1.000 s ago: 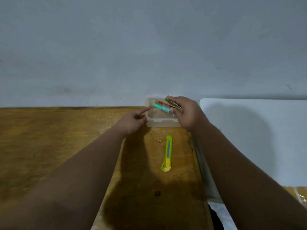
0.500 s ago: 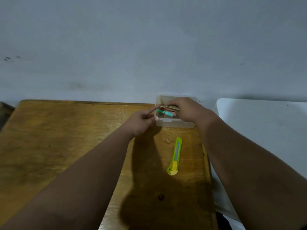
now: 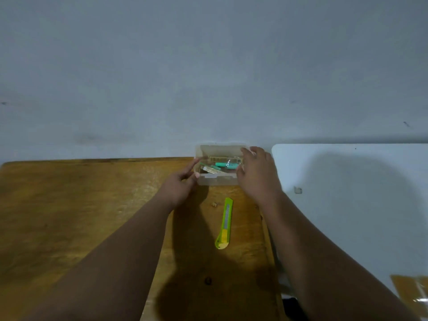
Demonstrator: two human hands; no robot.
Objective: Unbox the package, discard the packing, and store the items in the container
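Note:
A small clear plastic container [image 3: 217, 180] stands at the far edge of the wooden table [image 3: 69, 216], against the wall. Inside it lie the items: a teal pen-like piece [image 3: 225, 164], a gold-brown flat piece [image 3: 225, 159] and a pale wrapped one [image 3: 209, 169]. My left hand [image 3: 179, 184] touches the container's left wall with thumb and forefinger. Over the right wall hovers my right hand [image 3: 257, 174], fingers spread, with nothing in it.
A green and yellow utility knife [image 3: 224, 224] lies on the wood just in front of the container, beside a small crumb [image 3: 214, 204]. A white table [image 3: 347, 205] adjoins on the right. Brown packing with clear tape [image 3: 412, 293] shows at the lower right.
My right hand has let go of the items, which now lie in the container, and has drawn back to its right side with fingers spread. My left hand stays at the left wall.

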